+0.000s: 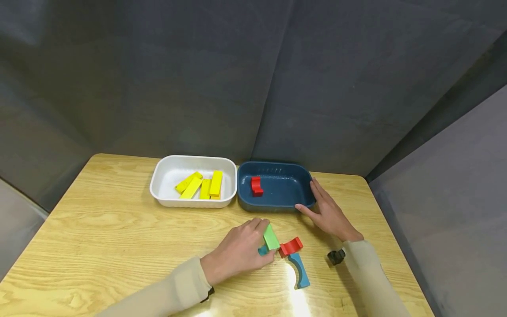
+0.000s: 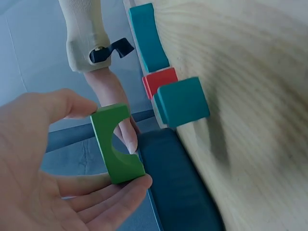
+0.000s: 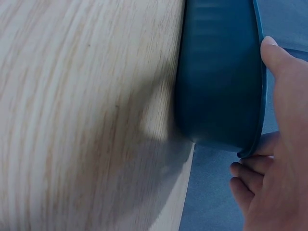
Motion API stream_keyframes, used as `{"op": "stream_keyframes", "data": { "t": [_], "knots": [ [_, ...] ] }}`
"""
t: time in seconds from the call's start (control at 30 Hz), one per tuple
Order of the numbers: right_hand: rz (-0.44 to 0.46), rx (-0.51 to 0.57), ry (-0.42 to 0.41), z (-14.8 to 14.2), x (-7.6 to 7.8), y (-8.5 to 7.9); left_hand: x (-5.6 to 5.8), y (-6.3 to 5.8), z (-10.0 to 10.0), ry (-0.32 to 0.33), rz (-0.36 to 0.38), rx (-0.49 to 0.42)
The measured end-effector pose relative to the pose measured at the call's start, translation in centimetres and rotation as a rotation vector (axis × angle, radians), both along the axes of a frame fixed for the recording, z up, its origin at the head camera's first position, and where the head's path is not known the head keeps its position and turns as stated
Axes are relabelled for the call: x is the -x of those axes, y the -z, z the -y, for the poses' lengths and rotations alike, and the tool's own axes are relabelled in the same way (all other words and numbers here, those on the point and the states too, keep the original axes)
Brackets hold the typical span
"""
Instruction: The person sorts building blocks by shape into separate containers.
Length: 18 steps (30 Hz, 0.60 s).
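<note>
Honestly, the blue arch block (image 1: 303, 274) lies nearest on the wood table (image 1: 119, 229). Just left and farther, the left hand (image 1: 242, 247) pinches a green arch block (image 1: 271, 237); a loose pinch would drop it, and a low swing could clip the teal block (image 1: 262, 250) or red arch block (image 1: 291, 248) nearby. Beyond, the right hand (image 1: 330, 214) rests unclenched against the navy tray's (image 1: 283, 186) right end; one careless shove might skid it into the white tray (image 1: 168, 178).

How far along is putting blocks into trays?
Apparently done: yellow blocks sit in the white tray, one red block in the blue tray. In hand: the left hand pinches a green block. Remaining, apparently: another red block and two blue blocks on the table.
</note>
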State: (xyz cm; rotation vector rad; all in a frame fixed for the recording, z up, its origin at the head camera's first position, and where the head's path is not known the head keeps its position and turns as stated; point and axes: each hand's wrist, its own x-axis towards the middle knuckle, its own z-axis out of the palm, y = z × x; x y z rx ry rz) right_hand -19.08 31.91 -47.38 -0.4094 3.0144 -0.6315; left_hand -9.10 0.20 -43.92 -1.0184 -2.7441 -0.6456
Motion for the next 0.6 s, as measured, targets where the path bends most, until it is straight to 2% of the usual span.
{"op": "stream_keyframes", "data": {
  "t": [0.13,0.23,0.47,0.6],
  "knots": [
    [0.002,0.007,-0.002,-0.1,-0.1,0.1,0.6,-0.3,0.0,-0.009,-0.018,-0.016],
    [0.005,0.008,-0.002,-0.1,-0.1,0.2,1.0,-0.5,0.0,-0.014,-0.006,-0.026],
    [0.002,0.001,0.006,0.1,0.0,0.1,2.1,-1.3,0.2,-0.027,0.064,-0.076],
    [0.002,-0.003,0.011,0.1,0.0,0.0,2.8,-1.6,0.2,-0.036,0.128,-0.101]
  ]
}}
